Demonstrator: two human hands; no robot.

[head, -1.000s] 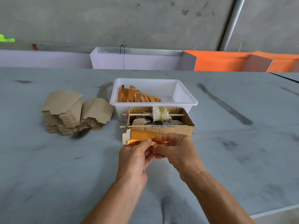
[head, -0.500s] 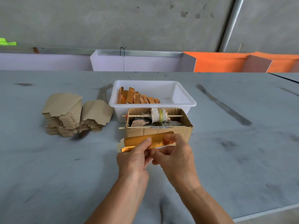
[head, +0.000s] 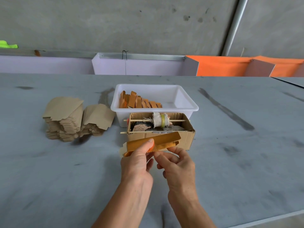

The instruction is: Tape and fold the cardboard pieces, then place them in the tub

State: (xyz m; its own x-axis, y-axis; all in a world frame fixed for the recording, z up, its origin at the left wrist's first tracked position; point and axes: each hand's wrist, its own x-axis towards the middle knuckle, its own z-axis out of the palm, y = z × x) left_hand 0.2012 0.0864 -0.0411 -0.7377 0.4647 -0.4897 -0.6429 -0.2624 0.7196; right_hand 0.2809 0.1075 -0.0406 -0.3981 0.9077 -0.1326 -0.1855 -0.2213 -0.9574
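Observation:
My left hand (head: 137,159) pinches a folded orange-gold cardboard piece (head: 162,140), thumb on top, holding it in the air in front of a brown cardboard box. My right hand (head: 176,163) is just below the piece's lower edge, fingers curled, fingertips near or touching its underside. The white tub (head: 185,102) stands behind the box and holds several folded orange pieces (head: 139,102) leaning in a row at its left side. A stack of flat brown cardboard blanks (head: 69,119) lies to the left on the grey table.
The brown box (head: 185,137) holds a tape roll (head: 160,120) on a thin wooden stick, with scraps beneath. Purple and orange panels (head: 139,66) line the table's far edge. The table's near edge (head: 271,218) runs at the lower right.
Both hands have drawn back toward me with the orange piece. The right hand has slipped off the piece's top and now sits lower, under its edge; the piece tilts up at the right.

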